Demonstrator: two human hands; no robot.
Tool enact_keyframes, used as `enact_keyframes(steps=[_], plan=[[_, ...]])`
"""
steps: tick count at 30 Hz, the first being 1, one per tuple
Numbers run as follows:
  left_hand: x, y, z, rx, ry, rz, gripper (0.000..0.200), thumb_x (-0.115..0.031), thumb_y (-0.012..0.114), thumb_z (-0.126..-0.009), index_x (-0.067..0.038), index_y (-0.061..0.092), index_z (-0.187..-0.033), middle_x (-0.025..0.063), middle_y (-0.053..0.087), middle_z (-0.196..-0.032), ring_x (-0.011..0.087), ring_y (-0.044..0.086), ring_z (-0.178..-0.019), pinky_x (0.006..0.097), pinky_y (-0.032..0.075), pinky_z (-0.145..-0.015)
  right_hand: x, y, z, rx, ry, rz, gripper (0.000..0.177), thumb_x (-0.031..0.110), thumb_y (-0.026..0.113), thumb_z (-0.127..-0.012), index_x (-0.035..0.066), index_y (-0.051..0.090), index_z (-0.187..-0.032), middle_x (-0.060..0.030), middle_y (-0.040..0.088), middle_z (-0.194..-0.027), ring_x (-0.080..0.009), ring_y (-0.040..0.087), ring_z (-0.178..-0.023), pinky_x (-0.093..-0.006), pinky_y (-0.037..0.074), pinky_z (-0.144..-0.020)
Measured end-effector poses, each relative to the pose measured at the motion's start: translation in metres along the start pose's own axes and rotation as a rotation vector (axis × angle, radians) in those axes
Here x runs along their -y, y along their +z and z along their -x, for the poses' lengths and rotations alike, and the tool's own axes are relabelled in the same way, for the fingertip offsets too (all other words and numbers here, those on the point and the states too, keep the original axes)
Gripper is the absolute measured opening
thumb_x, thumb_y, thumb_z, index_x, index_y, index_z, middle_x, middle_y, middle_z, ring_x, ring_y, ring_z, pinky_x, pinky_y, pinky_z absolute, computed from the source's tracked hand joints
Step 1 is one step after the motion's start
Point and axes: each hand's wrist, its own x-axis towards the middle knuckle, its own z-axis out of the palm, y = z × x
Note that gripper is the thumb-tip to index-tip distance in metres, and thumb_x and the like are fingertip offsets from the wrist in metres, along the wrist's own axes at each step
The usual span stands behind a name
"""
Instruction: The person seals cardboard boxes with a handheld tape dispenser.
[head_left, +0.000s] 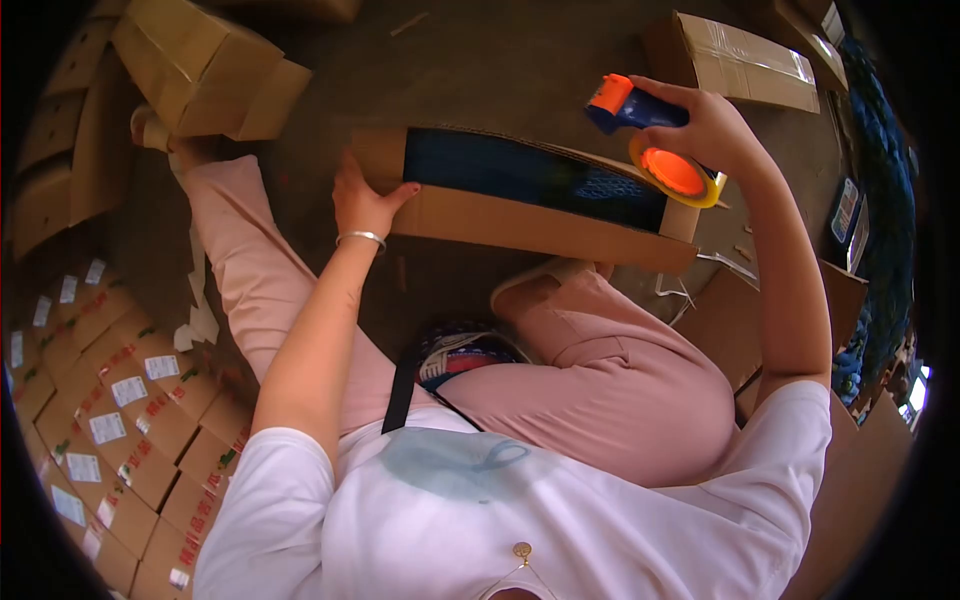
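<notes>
A long cardboard box (pixel 540 226) lies on the floor in front of me, its top open along the middle. Dark blue material (pixel 500 168) shows inside. My left hand (pixel 368 198) rests on the box's left end, thumb spread from the fingers. Above the box's right end, my right hand (pixel 695 128) grips a tape dispenser (pixel 640 108), blue with an orange front part and a yellow and orange roll hub. The hub hangs just over the box's right corner; whether it touches cannot be told.
Cardboard boxes stand at the upper left (pixel 190 60) and upper right (pixel 745 60). Many labelled cartons (pixel 120 420) are at the lower left. Blue-green netted material (pixel 880 200) lies along the right. My legs are around the near side of the box.
</notes>
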Motion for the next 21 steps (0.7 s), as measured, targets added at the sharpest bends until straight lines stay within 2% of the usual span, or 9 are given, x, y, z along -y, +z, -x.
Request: enact_keyframes(steps=[3, 4, 8, 13, 15, 16, 21], plan=[[-0.032, 0.011, -0.059, -0.035, 0.153, 0.013, 0.123, -0.049, 0.088, -0.055, 0.009, 0.025, -0.144, 0.0296, 0.049, -0.131, 0.0422, 0.049, -0.122, 0.0435, 0.042, -0.102, -0.012, -0.004, 0.017, -0.032, 0.076, 0.051, 0.073, 0.038, 0.074, -0.067, 0.027, 0.054, -0.137, -0.0144, 0.070, -0.103, -0.0303, 0.067, -0.091, -0.0372, 0.051, -0.087], [-0.050, 0.010, -0.077, 0.044, 0.139, 0.033, 0.123, -0.048, 0.089, -0.055, 0.008, 0.025, -0.144, 0.0289, 0.049, -0.131, 0.0417, 0.048, -0.123, 0.0429, 0.042, -0.103, -0.013, -0.001, 0.022, -0.063, 0.073, 0.100, 0.074, 0.039, 0.073, -0.067, 0.027, 0.053, -0.138, -0.0146, 0.070, -0.101, -0.0308, 0.067, -0.090, -0.0378, 0.051, -0.087], [-0.072, 0.009, -0.098, 0.216, 0.104, -0.008, 0.123, -0.048, 0.089, -0.057, 0.008, 0.023, -0.145, 0.0277, 0.049, -0.133, 0.0401, 0.048, -0.124, 0.0420, 0.041, -0.104, -0.006, 0.002, 0.029, -0.082, 0.072, 0.253, 0.074, 0.041, 0.070, -0.069, 0.029, 0.050, -0.139, -0.0147, 0.068, -0.092, -0.0317, 0.066, -0.087, -0.0397, 0.052, -0.082], [-0.061, 0.017, -0.097, 0.144, 0.169, 0.037, 0.123, -0.051, 0.087, -0.058, 0.006, 0.022, -0.146, 0.0274, 0.049, -0.133, 0.0401, 0.047, -0.125, 0.0422, 0.041, -0.104, 0.029, 0.019, 0.031, -0.038, 0.097, 0.455, 0.070, 0.042, 0.070, -0.073, 0.028, 0.051, -0.138, -0.0140, 0.065, -0.092, -0.0305, 0.067, -0.080, -0.0404, 0.054, -0.071], [-0.061, 0.018, -0.097, 0.145, 0.138, -0.078, 0.125, -0.055, 0.085, -0.058, 0.005, 0.022, -0.146, 0.0270, 0.048, -0.134, 0.0407, 0.047, -0.125, 0.0422, 0.040, -0.105, 0.033, 0.039, 0.041, -0.142, 0.089, 0.574, 0.073, 0.043, 0.071, -0.074, 0.028, 0.046, -0.141, -0.0134, 0.062, -0.090, -0.0285, 0.068, -0.078, -0.0392, 0.054, -0.065], [-0.060, 0.018, -0.097, 0.144, 0.141, -0.076, 0.125, -0.055, 0.085, -0.058, 0.005, 0.022, -0.146, 0.0270, 0.048, -0.134, 0.0407, 0.047, -0.125, 0.0422, 0.040, -0.105, 0.030, 0.050, 0.046, -0.205, 0.054, 0.638, 0.075, 0.042, 0.072, -0.075, 0.028, 0.043, -0.143, -0.0117, 0.058, -0.086, -0.0253, 0.066, -0.072, -0.0360, 0.053, -0.058], [-0.061, 0.016, -0.098, 0.163, 0.134, -0.114, 0.127, -0.059, 0.083, -0.059, 0.001, 0.017, -0.149, 0.0258, 0.046, -0.136, 0.0400, 0.046, -0.126, 0.0430, 0.040, -0.104, 0.023, 0.073, 0.054, -0.361, 0.036, 0.676, 0.075, 0.041, 0.073, -0.074, 0.028, 0.045, -0.142, -0.0099, 0.053, -0.084, -0.0221, 0.060, -0.061, -0.0326, 0.050, -0.054]])
